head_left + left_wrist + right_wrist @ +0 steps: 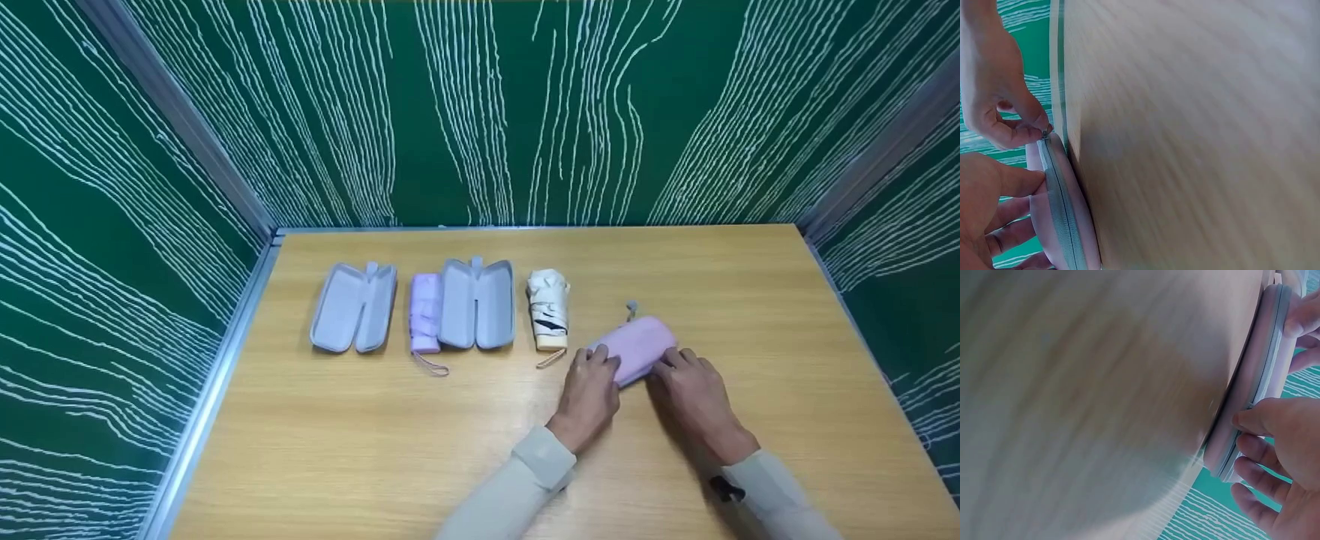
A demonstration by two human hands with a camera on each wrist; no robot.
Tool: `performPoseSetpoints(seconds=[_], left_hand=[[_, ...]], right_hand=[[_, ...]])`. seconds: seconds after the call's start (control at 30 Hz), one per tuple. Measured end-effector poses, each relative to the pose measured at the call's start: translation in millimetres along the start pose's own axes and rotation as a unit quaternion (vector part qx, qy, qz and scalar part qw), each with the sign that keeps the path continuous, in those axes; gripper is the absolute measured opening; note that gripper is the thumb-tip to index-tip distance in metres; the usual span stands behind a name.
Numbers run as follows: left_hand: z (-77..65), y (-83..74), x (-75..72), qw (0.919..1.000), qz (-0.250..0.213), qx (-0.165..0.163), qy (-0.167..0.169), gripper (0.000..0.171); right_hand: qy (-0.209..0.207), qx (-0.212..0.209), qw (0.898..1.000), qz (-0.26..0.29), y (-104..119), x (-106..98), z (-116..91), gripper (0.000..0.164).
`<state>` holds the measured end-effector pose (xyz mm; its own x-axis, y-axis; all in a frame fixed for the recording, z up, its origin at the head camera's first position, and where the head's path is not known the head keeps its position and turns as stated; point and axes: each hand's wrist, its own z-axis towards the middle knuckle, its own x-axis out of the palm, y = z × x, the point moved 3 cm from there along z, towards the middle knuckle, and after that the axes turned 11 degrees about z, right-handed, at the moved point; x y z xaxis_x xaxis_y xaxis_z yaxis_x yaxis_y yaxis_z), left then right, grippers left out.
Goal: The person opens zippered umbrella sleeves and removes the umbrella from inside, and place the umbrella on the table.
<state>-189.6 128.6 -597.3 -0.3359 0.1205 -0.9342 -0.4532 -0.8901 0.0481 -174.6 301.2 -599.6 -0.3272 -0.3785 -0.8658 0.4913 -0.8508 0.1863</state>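
Observation:
A pink zip case (634, 346) lies at a slant on the right half of the table, its grey zipper (1060, 197) facing the person. My left hand (591, 390) holds the case at its near left end, thumb beside the zipper and fingers over the top. At the zipper's other end, thumb and forefinger of my right hand (696, 390) pinch the small zipper pull (1045, 134). Along the stretch seen in the left wrist view, the zipper's teeth are joined. A grey cord end (632, 306) sticks out behind the case.
Left of the case lies a cream folded umbrella (549, 307) with a wrist strap. Further left are a grey opened case (495, 304), a purple folded umbrella (425, 311) touching it, and another grey opened case (336, 311). Green panels (697, 67) surround the wooden table (360, 450).

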Motion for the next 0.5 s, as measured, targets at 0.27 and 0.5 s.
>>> performPoseSetpoints(seconds=[0.27, 0.5], left_hand=[[0.5, -4.0, 0.8, 0.9993, 0.037, -0.001, 0.007, 0.025], [-0.2, -6.6, 0.0, 0.9995, 0.029, -0.015, 0.003, 0.025]], right_hand=[[-0.032, -0.036, 0.999, 0.005, 5.2, 3.5, 0.9, 0.013], [-0.016, -0.032, 0.999, 0.007, 8.4, 4.8, 1.5, 0.012]])
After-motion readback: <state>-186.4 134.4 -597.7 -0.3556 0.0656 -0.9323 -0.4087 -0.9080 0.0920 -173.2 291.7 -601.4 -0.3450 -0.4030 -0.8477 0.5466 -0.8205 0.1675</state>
